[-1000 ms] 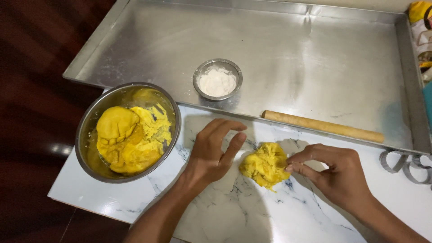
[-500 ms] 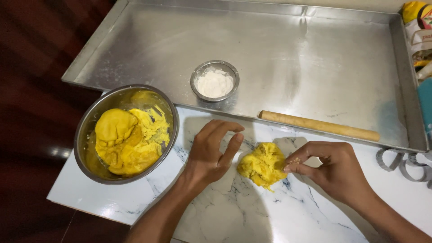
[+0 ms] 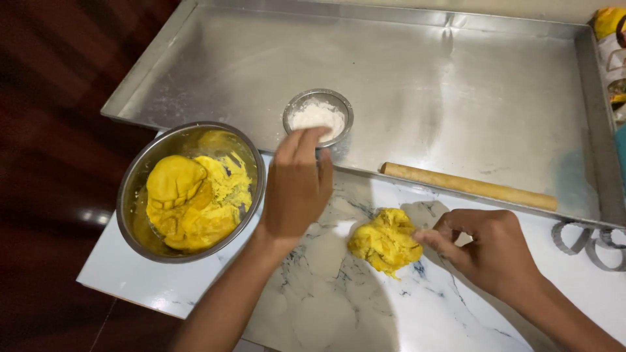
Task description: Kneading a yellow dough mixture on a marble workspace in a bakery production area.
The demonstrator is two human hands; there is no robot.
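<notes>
Small lump of yellow dough (image 3: pixel 386 242) sat on the marble slab (image 3: pixel 195 287), just this side of the tray's (image 3: pixel 456 85) near rim. Ragged, roughly round, no real long axis to speak of. Right hand (image 3: pixel 490 249) was by far the nearer one: just to the right of the lump, fingertips touching its edge, fingers curled in loosely, holding nothing that could be seen. Could be pinching a bit of dough, hard to tell from this angle.

Left hand (image 3: pixel 297 186) was up and away from the lump, off to its upper left, hovering over the tray rim. Fingers straight and close together, pointing at the flour cup (image 3: pixel 317 117) and just short of it, tips at or over its near lip. Empty as far as could be made out, palm side hidden though.

Further out from the lump: rolling pin (image 3: pixel 468 186) lay above and to the right, long axis running left-right along the tray's front edge. Steel bowl (image 3: pixel 190 191) with the big batch of yellow dough sat well to the left, beside the left wrist. Couple of metal cutter rings (image 3: pixel 590 244) far right on the slab.
</notes>
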